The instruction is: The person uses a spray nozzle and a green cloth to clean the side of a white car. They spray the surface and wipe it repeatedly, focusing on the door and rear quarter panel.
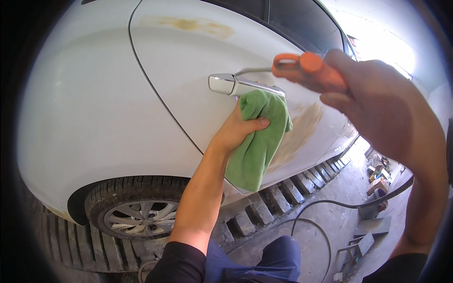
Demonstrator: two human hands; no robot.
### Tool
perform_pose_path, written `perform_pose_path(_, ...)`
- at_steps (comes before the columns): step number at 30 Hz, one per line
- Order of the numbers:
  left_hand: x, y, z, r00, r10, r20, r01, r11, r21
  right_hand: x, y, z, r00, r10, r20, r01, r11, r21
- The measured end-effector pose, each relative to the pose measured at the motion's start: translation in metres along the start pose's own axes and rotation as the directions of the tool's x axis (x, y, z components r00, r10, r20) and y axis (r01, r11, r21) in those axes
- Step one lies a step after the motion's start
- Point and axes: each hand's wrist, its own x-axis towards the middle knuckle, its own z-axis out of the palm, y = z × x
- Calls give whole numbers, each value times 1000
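A green cloth (263, 141) hangs from my left hand (235, 129), whose thumb presses on it just below the chrome-trimmed door handle (221, 84) of a white car. Raised in front of the door, at the upper right, my right hand (371, 95) grips an orange air blow gun (311, 67), somewhat blurred. Tan filler or sanded patches mark the door (170, 70), one high up (187, 24) and another (300, 132) to the right of the cloth. Whether the cloth touches the handle is unclear.
The rear wheel (141, 215) stands at the lower left by a slatted floor grating (279, 194). A dark hose (318, 202) loops across the concrete floor. At the right are a small metal stand (362, 246), a bucket (370, 211) and piled boxes and clutter (378, 184).
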Motion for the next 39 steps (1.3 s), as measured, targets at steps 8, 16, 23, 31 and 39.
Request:
perform_pose_path(8, -1, 2, 0, 1000, -2, 23, 2, 1000, -13, 36, 13, -5, 968, 176, 181, -204, 967, 152)
perform_pose_path(16, -2, 3, 3, 999, 14, 29, -13, 998, -55, 59, -2, -21, 938, 160, 307, -246, 932, 267)
perform_pose_path(23, -5, 8, 5, 999, 2, 44, 1, 998, -65, 64, -5, -25, 965, 2, 261, -86, 947, 309)
perform_pose_path(31, -2, 0, 0, 999, 37, 6, -37, 999, -31, 63, 6, -22, 963, 42, 267, -114, 959, 260)
perform_pose_path(39, -35, 13, 4, 994, 13, -113, 21, 954, 298, 63, 31, -9, 940, 92, 329, -222, 896, 385)
